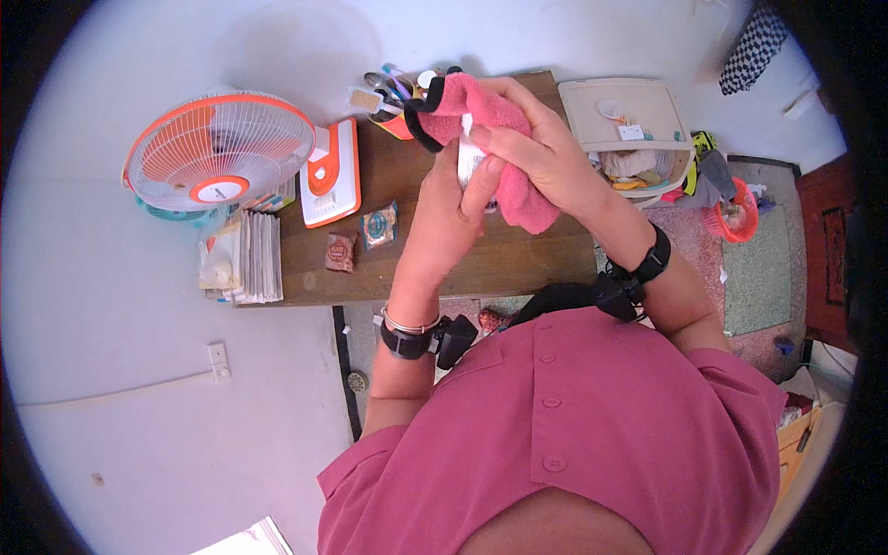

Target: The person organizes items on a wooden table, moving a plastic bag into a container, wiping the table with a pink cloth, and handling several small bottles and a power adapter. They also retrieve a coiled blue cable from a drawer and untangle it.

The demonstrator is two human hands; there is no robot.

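A small white container [470, 166] with printing on its side is held over the wooden table. My left hand [440, 208] grips it from the left, thumb pressed on its face. A pink towelling cloth [527, 205] with black edging lies behind and against the container. My right hand [551, 149] holds this cloth, its thumb resting on the container's upper part. The fingers hide both ends of the container, so its exact kind cannot be told. Each wrist wears a black strap with a small device.
On the wooden table [444, 270] are an orange-and-white fan [329, 173], stacked books [260, 257], a brown packet [340, 252], a blue-and-clear packet [379, 225] and a holder [393, 126] with a brush and spoon. Rightward stand a cream storage box [624, 104] and a red basket [739, 215].
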